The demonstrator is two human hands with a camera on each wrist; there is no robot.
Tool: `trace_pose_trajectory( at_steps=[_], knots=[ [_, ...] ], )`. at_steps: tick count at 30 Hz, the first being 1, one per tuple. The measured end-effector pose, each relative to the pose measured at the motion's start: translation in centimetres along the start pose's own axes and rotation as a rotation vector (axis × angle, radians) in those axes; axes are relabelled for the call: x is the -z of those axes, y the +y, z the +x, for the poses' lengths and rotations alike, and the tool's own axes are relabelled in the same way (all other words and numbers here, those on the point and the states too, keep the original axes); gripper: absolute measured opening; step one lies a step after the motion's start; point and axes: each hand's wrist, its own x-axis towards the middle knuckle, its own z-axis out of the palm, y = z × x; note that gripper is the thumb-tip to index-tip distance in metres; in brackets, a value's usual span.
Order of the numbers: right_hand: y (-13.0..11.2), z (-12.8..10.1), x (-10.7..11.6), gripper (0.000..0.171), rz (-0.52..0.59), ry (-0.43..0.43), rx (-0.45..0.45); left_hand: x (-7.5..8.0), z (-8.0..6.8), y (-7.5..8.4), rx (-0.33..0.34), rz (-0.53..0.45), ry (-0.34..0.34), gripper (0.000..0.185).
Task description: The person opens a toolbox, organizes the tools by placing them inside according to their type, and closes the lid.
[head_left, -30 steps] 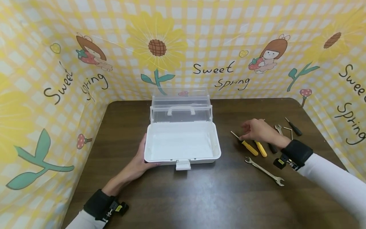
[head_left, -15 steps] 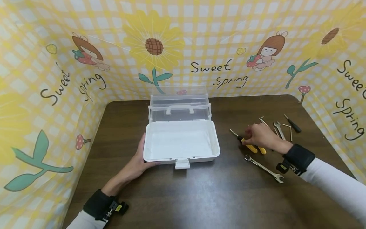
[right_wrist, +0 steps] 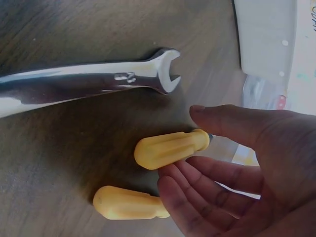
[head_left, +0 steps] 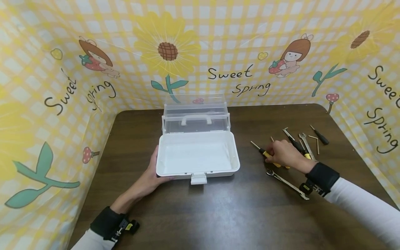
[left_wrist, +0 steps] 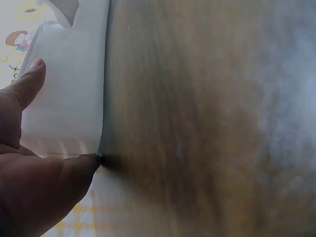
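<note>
Here, the right hand lies over two yellow-handled screwdrivers on the brown table, to the right of the open white box. In the right wrist view the thumb tip touches the dark collar end of the nearer screwdriver, and the fingers curve beneath its yellow handle; the grip is closing round it but is not yet tight, and the handle still rests on the table. The second screwdriver lies just beside, its handle partly covered by the fingertips. The metal shaft of the nearer one projects leftward past the hand toward the box in the head view. A double-ended spanner lies on the near side of the hand, close but apart. Behind the hand are a smaller wrench, an L-shaped key and a black-handled driver. The left hand grips the front left corner of the box, thumb pressed against its wall, the clear lid standing upright.
</note>
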Motion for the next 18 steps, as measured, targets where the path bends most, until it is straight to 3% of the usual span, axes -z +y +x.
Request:
trace_pose_trajectory(
  at_steps=[5,9,18],
  knots=[
    [0.0,0.03,-0.25,0.027,-0.004,0.003,-0.021,0.02,0.02,0.08,-0.01,0.0,0.001,0.126],
    [0.05,-0.02,-0.47,0.036,-0.022,0.021,-0.028,0.05,0.09,0.06,-0.015,0.004,-0.001,0.125],
    [0.2,-0.2,-0.96,0.05,-0.044,0.061,-0.045,0.0,-0.05,0.14,0.029,0.014,0.0,0.125]
  ],
)
